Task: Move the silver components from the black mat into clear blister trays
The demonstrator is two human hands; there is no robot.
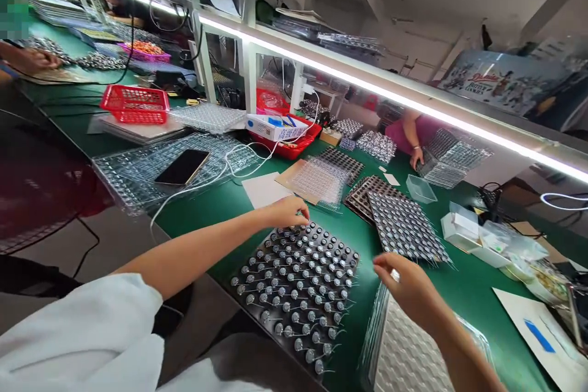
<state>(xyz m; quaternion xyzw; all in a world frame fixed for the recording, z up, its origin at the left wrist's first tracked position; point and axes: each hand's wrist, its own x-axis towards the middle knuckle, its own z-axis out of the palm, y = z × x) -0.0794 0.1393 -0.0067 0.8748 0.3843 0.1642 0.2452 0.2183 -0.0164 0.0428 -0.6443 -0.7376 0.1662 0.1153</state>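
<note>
A dark tray with rows of small round silvery parts, many with thin wires, lies at the table's front edge. Over its far edge, my left hand has its fingers curled together beside the far row of parts; whatever they pinch is too small to tell. My right hand is off the tray's right side with fingers closed, and a small whitish piece shows at them. Beneath my right forearm lies a stack of pale moulded trays. A second filled tray rests partly on dark trays beyond that hand.
Clear plastic trays with a black phone on top lie to the left, crossed by a white cable. Behind stand a red basket and a white box. Across the table, a co-worker's hand touches stacked clear trays.
</note>
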